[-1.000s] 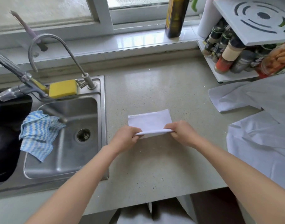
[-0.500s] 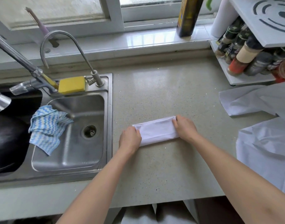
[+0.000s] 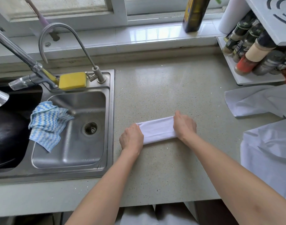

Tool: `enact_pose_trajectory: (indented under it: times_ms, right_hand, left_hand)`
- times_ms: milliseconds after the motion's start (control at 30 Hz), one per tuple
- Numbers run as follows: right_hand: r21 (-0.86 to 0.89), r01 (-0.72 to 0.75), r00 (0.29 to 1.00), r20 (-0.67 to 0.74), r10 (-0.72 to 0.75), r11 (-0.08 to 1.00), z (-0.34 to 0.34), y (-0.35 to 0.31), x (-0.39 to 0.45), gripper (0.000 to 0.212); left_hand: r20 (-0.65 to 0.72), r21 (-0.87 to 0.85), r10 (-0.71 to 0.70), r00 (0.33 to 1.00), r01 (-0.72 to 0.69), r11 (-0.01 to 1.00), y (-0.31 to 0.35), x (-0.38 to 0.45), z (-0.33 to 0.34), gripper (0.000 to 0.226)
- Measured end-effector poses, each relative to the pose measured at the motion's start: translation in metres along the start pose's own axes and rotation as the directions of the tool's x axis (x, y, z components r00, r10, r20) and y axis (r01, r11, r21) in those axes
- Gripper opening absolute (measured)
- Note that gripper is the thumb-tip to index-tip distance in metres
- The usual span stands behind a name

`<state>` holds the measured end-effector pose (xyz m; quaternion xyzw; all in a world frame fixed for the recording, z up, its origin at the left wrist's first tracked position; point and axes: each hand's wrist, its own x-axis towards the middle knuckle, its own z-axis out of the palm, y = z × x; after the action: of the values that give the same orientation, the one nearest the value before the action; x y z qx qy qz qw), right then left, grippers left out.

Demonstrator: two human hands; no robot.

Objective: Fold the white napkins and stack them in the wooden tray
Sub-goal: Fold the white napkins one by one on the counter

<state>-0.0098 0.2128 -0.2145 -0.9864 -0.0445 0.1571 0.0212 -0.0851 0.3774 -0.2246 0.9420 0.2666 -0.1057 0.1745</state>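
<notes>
Presently 1 white napkin [image 3: 157,129] lies folded into a narrow strip on the bench [image 3: 171,88], just right of the sink [image 3: 111,111]. The left hand [image 3: 131,138] rests on its left end, fingers curled over the edge; the right hand [image 3: 184,125] presses down on its right end (whether either is pinching cloth I cannot tell). The step in hand looks like flattening a fold. Next, I judge, comes 1 more fold, end to end, with edges aligned. More white cloths [image 3: 252,101] lie at the right, at least 2. No wooden tray is in view.
</notes>
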Motion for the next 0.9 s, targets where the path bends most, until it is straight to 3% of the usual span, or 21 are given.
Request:
enact_pose_trajectory:
  times_ms: [100, 200, 300, 367, 400, 467, 500, 567, 633, 700, 767, 800, 867, 900]
  right_hand:
    - [-0.034, 0.023, 1.000, -0.007, -0.023, 0.999, 0.002, -0.001, 0.001, 0.027]
    - [0.044, -0.010, 1.000, -0.022, 0.011, 0.999, 0.003, 0.001, 0.004, 0.016]
    - [0.080, -0.051, 0.983, -0.172, 0.065, 0.995, 0.005, 0.005, -0.004, 0.023]
    - [0.111, 0.102, 0.941, -0.333, -0.060, 0.989, 0.012, 0.002, -0.015, 0.032]
    - [0.129, 0.229, 0.923, -0.343, -0.173, 0.965, 0.016, -0.001, -0.022, 0.041]
    - [0.052, 0.450, 0.880, -0.193, -0.433, 0.892, 0.027, -0.005, -0.031, 0.055]
    - [0.020, 0.494, 0.867, -0.094, -0.490, 0.870, 0.034, -0.006, -0.033, 0.056]
    - [0.013, 0.465, 0.885, 0.003, -0.465, 0.885, 0.046, -0.005, -0.033, 0.056]
    - [0.015, 0.437, 0.899, 0.008, -0.437, 0.899, 0.052, -0.003, -0.031, 0.056]
    - [0.010, 0.442, 0.897, 0.002, -0.442, 0.897, 0.053, -0.004, -0.031, 0.056]
    - [0.014, 0.438, 0.899, -0.006, -0.438, 0.899, 0.055, -0.004, -0.030, 0.056]
    - [0.022, 0.435, 0.900, -0.005, -0.435, 0.900, 0.054, -0.004, -0.030, 0.056]
    - [0.028, 0.442, 0.897, 0.003, -0.442, 0.897, 0.053, -0.003, -0.030, 0.056]
    - [0.034, 0.451, 0.892, 0.013, -0.452, 0.892, 0.052, -0.002, -0.029, 0.056]
  left_hand:
    - [0.016, 0.019, -0.006, 1.000, 0.006, 1.000, 0.001, 0.003, -0.001, 0.027]
    - [0.024, 0.020, -0.020, 1.000, 0.019, 1.000, 0.002, 0.006, 0.000, 0.029]
    - [0.039, 0.010, -0.031, 0.999, 0.031, 0.999, 0.004, 0.008, -0.001, 0.030]
    - [0.039, -0.001, -0.033, 0.999, 0.033, 0.999, 0.003, 0.008, 0.000, 0.030]
    - [0.040, -0.003, -0.031, 0.999, 0.031, 1.000, 0.003, 0.008, 0.000, 0.030]
    - [0.046, 0.000, -0.025, 0.999, 0.025, 1.000, 0.003, 0.008, -0.001, 0.030]
    - [0.049, 0.005, -0.025, 0.998, 0.025, 1.000, 0.003, 0.008, -0.002, 0.030]
    - [0.064, 0.002, -0.032, 0.997, 0.032, 0.999, 0.005, 0.010, -0.004, 0.032]
    - [0.056, -0.006, -0.039, 0.998, 0.039, 0.999, 0.003, 0.011, -0.007, 0.031]
    - [-0.079, -0.027, 0.029, 0.996, -0.031, 0.999, -0.001, 0.004, -0.008, 0.025]
    - [-0.235, -0.044, 0.193, 0.953, -0.209, 0.977, 0.001, -0.007, -0.002, 0.037]
    - [-0.237, 0.006, 0.310, 0.921, -0.317, 0.948, 0.003, -0.012, 0.002, 0.046]
    - [-0.054, 0.168, 0.479, 0.876, -0.465, 0.869, 0.004, -0.018, 0.017, 0.055]
    - [0.054, 0.204, 0.472, 0.880, -0.473, 0.857, 0.001, -0.019, 0.024, 0.056]
